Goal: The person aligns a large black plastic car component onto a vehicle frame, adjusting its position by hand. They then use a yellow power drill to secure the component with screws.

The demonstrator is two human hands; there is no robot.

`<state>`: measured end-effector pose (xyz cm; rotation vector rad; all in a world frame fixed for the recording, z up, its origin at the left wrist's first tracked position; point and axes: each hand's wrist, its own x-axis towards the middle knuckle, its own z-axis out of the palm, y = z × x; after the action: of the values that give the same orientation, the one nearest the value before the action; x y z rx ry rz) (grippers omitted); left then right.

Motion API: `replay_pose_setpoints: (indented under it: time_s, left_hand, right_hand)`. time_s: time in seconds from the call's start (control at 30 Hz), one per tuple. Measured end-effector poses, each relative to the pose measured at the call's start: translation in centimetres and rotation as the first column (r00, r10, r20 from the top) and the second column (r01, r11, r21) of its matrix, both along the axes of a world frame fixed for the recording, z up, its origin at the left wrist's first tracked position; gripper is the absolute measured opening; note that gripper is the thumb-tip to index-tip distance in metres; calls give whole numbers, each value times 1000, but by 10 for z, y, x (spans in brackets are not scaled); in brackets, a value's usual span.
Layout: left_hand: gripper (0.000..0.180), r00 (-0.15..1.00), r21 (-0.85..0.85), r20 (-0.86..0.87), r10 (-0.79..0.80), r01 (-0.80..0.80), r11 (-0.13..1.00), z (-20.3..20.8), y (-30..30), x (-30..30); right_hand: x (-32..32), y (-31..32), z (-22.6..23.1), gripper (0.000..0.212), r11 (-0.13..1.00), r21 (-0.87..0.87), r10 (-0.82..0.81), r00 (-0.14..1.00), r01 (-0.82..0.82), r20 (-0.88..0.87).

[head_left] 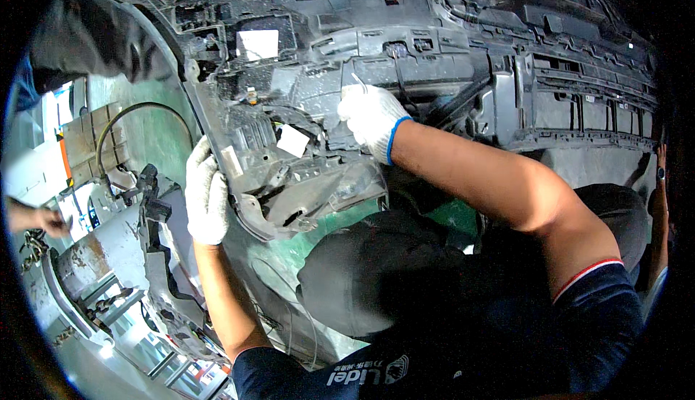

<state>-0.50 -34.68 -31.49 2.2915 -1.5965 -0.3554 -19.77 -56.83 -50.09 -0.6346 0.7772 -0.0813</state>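
Observation:
A large black plastic car bumper point(333, 13) lies before me with its ribbed inner side showing. Along its left rim rests my left hand point(207, 196), in a white knit glove, fingers curled against the edge and holding it. My right hand point(373, 119), gloved in white with a blue cuff, is closed over the middle of the bumper. A thin pale rod point(357, 80) sticks out above its fingers; the rest is hidden in the fist, so its kind does not show. Beneath that hand are dusty brackets and a dark flat panel.
White labels point(292, 141) are stuck on the bumper. At the left, another broken black part point(156, 219) stands near a curved hose point(108, 128) and a grey cylindrical metal body point(101, 255). Another person's hand point(47, 220) shows at the far left, and another arm point(660, 204) at the right.

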Motion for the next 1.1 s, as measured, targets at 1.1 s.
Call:
replay_pose_setpoints:
  time_s: [1.1]
  left_hand:
    - [54, 994, -189, -14, 110, -110, 976, -38, 11, 0]
  right_hand:
    - [17, 5, -2, 14, 985, 166, -62, 996, 51, 67]
